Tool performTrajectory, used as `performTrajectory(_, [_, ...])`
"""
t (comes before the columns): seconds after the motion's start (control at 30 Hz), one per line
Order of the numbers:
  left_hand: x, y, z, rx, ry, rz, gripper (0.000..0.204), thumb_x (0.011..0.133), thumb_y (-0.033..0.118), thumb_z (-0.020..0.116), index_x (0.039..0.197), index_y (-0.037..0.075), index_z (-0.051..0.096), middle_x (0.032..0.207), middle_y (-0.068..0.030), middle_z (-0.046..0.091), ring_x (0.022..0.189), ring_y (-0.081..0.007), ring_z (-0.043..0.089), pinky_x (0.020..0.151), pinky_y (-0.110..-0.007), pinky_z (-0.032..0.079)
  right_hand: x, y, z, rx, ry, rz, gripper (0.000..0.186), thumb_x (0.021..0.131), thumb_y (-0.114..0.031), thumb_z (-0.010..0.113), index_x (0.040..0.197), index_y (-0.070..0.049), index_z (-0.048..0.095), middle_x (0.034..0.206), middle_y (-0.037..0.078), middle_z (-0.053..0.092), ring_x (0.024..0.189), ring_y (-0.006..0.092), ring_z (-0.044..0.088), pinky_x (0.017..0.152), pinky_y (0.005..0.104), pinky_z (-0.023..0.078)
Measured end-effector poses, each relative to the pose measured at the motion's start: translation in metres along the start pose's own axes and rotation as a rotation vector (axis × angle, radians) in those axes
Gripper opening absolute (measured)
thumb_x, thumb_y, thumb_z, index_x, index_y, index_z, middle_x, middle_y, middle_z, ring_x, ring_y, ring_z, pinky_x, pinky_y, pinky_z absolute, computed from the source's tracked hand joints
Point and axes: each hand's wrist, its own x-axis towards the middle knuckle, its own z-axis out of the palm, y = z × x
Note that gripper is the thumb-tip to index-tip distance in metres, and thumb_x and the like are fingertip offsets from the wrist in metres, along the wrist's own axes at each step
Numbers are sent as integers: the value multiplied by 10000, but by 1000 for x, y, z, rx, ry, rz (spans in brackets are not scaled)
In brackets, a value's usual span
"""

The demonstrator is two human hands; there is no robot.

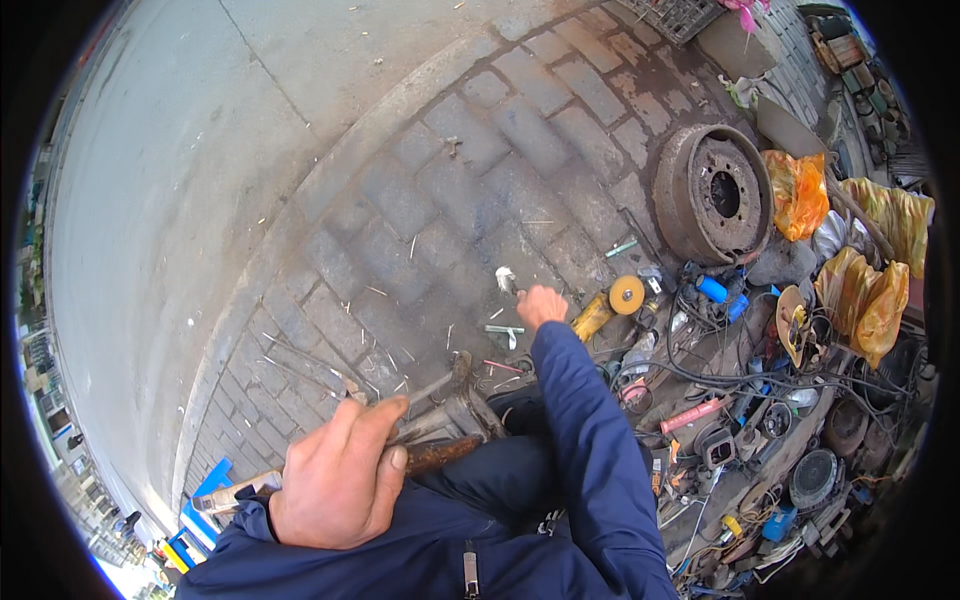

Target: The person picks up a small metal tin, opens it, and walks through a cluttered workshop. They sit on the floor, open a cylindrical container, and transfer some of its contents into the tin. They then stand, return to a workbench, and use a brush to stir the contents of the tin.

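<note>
My right hand (543, 307) reaches forward over the paving, its fingers closed. A small white tufted thing (505, 277) shows just beyond them on a short dark stem, like a brush tip. Close by on the right lies a yellow angle grinder (592, 317) with a tan disc (627, 295). My left hand (345, 475) is near my lap, fingers curled and thumb against them; what lies inside is hidden. A rusty brown bar (443, 454) comes out beside its thumb, next to a worn metal frame (464, 385).
At the right, a rusty wheel rim (685, 195) lies near orange plastic bags (797, 193). Black cables (735, 380), blue cylinders (712, 290) and a round speaker-like part (813, 478) clutter the ground. A pale green tube (505, 329) lies before me. A kerb (345, 165) borders the road.
</note>
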Motion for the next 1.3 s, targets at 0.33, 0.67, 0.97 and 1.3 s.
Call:
performTrajectory(0.33, [-7, -5, 2, 13, -76, -158, 450, 818, 63, 737, 1256, -1, 659, 895, -140, 583, 683, -315, 650, 640, -402, 546, 2, -7, -86, 1015, 1190, -436, 270, 1097, -269, 540, 1033, -14, 601, 728, 173, 661, 634, 338, 651, 589, 426, 477])
performTrajectory(0.67, [-5, -5, 5, 6, -38, -117, 344, 805, 49, 751, 1139, -7, 689, 908, -145, 612, 693, -314, 655, 635, -400, 543, 29, 30, -16, 440, 574, 9, 560, 1084, -471, 402, 1163, 9, 680, 1012, 327, 712, 995, 526, 676, 879, 591, 493])
performTrajectory(0.97, [-6, -9, 6, 9, -14, -69, 338, 800, 50, 751, 1130, 6, 692, 917, -141, 622, 691, -308, 659, 633, -405, 547, -38, 2, -94, 1184, 1082, -616, 317, 1095, -217, 544, 1246, 51, 464, 811, 121, 657, 726, 183, 642, 659, 298, 523])
performTrajectory(1.3, [-7, -9, 3, 30, -22, -46, 304, 824, 90, 755, 1111, 14, 686, 929, -133, 608, 749, -296, 676, 666, -392, 556, -11, 2, -68, 645, 1045, -368, 219, 1045, -195, 570, 1144, 1, 572, 861, 276, 702, 834, 505, 682, 702, 556, 500])
